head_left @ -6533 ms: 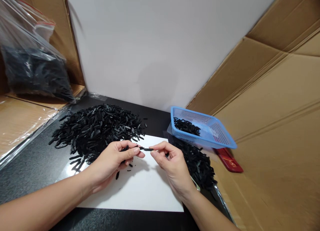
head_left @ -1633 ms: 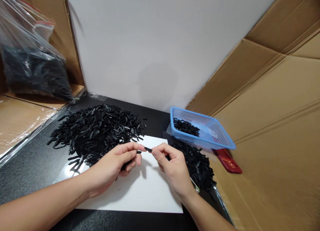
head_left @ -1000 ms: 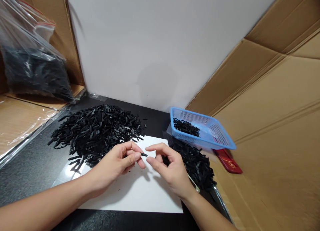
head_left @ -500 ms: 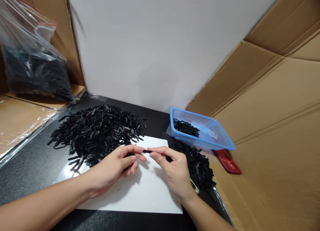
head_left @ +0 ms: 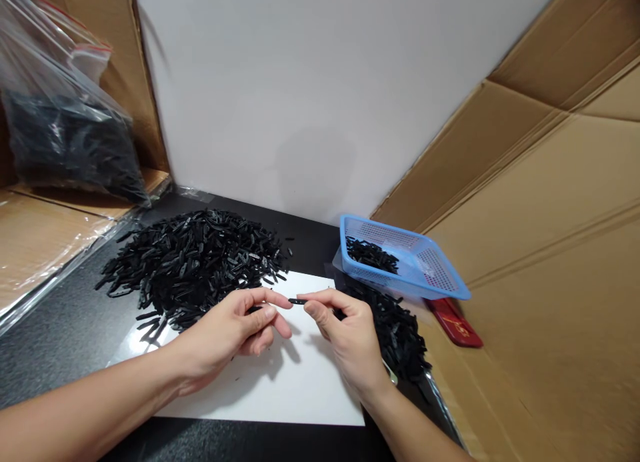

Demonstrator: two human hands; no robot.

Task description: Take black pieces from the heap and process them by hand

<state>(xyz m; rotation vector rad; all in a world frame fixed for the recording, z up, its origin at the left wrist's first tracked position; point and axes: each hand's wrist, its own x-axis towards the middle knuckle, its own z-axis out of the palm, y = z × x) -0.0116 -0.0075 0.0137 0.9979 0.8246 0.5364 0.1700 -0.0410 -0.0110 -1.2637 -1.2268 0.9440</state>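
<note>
Between the thumb and index finger of my right hand (head_left: 350,332) is a small, narrow black piece (head_left: 298,301), pinched at its right end. The index fingertip of my left hand (head_left: 245,325) is at the other end of that piece. My left thumb is closed against the other fingers, and something black, apparently more such pieces, shows in the curl of that hand. Both hands are above a white sheet (head_left: 300,389). A large heap of similar black pieces (head_left: 200,255) lies beyond my left hand. Another heap (head_left: 400,335) lies right of my right hand.
A blue perforated basket (head_left: 425,292) with black pieces in it stands at the back right. Beside it lies a red packet (head_left: 457,325). A clear zip bag of black pieces (head_left: 70,142) rests at the left. Cardboard walls (head_left: 550,202) flank the dark table.
The small black piece has turned slightly in my right fingers, and lighter marks now show on its face. My left fingers have shifted a little; the heaps and basket look the same.
</note>
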